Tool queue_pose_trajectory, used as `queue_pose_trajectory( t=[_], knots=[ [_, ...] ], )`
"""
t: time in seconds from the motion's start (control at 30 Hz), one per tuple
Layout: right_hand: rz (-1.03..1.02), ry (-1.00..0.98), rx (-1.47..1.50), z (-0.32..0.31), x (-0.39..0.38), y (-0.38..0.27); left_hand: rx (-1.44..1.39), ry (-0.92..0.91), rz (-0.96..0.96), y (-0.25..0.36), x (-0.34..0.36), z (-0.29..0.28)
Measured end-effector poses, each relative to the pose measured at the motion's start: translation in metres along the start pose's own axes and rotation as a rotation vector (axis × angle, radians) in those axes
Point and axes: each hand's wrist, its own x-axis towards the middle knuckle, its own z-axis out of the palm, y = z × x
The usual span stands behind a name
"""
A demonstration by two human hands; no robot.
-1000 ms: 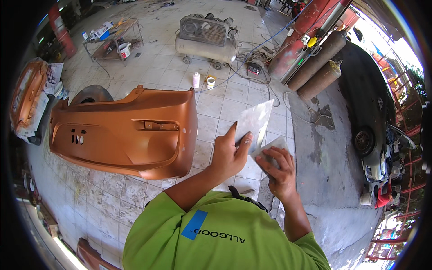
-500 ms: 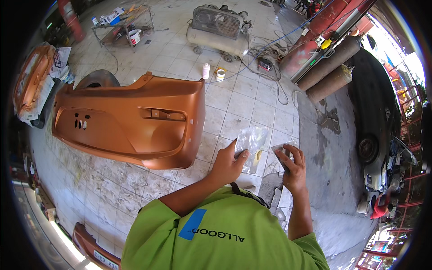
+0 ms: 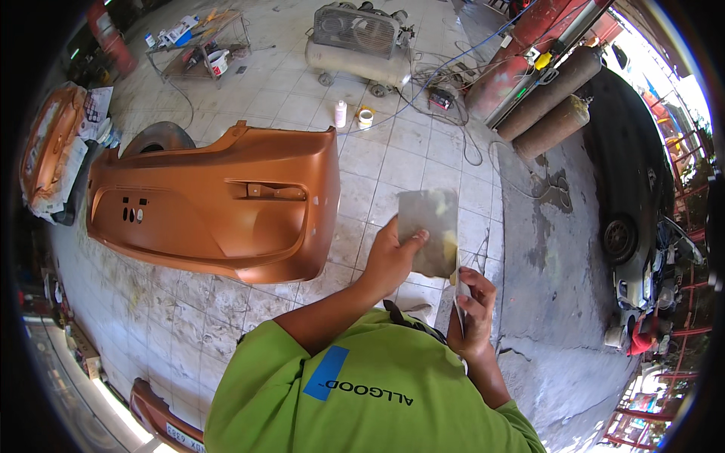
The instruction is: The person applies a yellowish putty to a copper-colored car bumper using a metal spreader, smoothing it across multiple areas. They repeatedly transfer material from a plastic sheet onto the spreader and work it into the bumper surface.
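My left hand (image 3: 389,260) is closed round a flat grey rectangular plate (image 3: 424,215), its thumb lying on top. A pale yellow smear of putty (image 3: 450,248) sits along the plate's right side. My right hand (image 3: 477,313) grips a thin, flat putty spreader (image 3: 458,291), seen nearly edge-on. It meets the plate's lower right corner, beside the putty. Left of my hands, a copper-orange car bumper (image 3: 208,177) stands on the tiles, with small pale spots near its right end.
Beyond the bumper are a pinkish bottle (image 3: 340,115) and a small yellow-and-white tub (image 3: 365,118). An air compressor (image 3: 359,64) stands farther off, near tangled hoses. Gas cylinders (image 3: 555,128) lean at right beside a dark car (image 3: 630,181). A tire (image 3: 158,136) rests behind the bumper.
The plate has turned, now showing its face dull grey instead of shining. My right hand has moved down and left, bringing the spreader to the plate's edge.
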Motion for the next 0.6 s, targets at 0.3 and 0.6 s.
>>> queue_pose_trajectory(
  t=[0.3, 0.6],
  knots=[
    [0.276, -0.246, -0.485, -0.043, 0.001, 0.033, 0.447, -0.122, 0.145, -0.008, -0.024, -0.004],
    [0.168, -0.311, -0.305, -0.017, -0.001, 0.014, 0.520, -0.112, 0.315, 0.014, -0.002, -0.002]
  ],
)
